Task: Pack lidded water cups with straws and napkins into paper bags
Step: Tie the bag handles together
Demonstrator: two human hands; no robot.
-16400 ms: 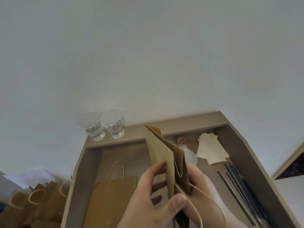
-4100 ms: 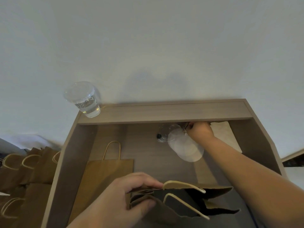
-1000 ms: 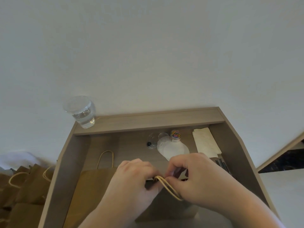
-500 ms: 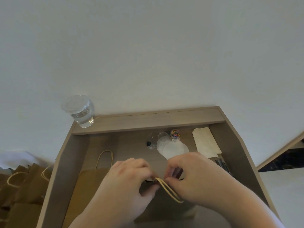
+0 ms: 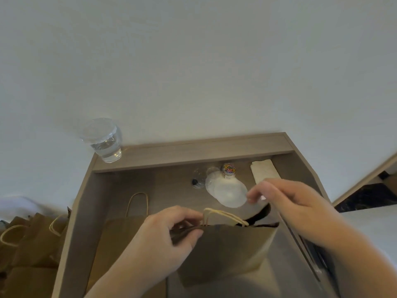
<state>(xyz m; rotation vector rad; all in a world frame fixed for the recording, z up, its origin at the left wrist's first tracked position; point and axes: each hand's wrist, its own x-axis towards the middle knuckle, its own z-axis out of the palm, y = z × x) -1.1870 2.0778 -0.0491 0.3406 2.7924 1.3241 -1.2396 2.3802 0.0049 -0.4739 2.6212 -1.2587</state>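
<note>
Paper bag (image 5: 225, 250) stands upright in the wooden tray (image 5: 86, 211), mouth up, its long axis running left to right directly in front of the person. Brown kraft paper, twisted cream handles, mouth partly spread on the right side. Left hand (image 5: 169, 239) pinches the bag's left rim and handles. Right hand (image 5: 294, 203) hovers just beyond the right rim, fingers loosely curled, grasping nothing discernible. Lidded cup (image 5: 103, 140) of water sits on the tray's far-left ledge, well apart, nearer the left hand. Napkins (image 5: 265, 172) lie beyond the right hand.
</note>
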